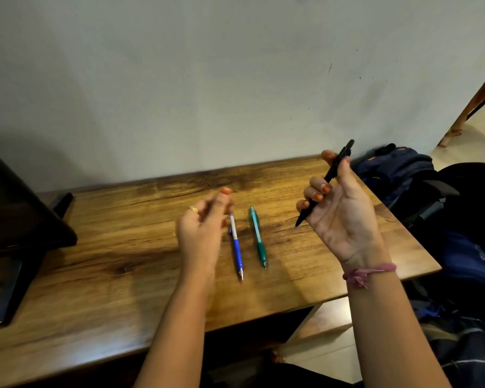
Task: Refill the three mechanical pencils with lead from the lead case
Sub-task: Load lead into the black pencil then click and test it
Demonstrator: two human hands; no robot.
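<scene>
My right hand (343, 212) is raised above the wooden table (109, 261), palm toward me, and grips a black mechanical pencil (326, 182) that tilts with its tip down-left. A blue and silver pencil (236, 247) and a green pencil (258, 238) lie side by side on the table, tips toward me. My left hand (202, 233) hovers blurred just left of the blue pencil, fingers loosely curled; I cannot tell whether it holds anything small. The lead case is not visible.
A black monitor on a stand (17, 228) occupies the table's left end. A dark blue backpack (398, 175) and other dark bags sit off the table's right edge. A pale wall (235, 79) rises directly behind the table.
</scene>
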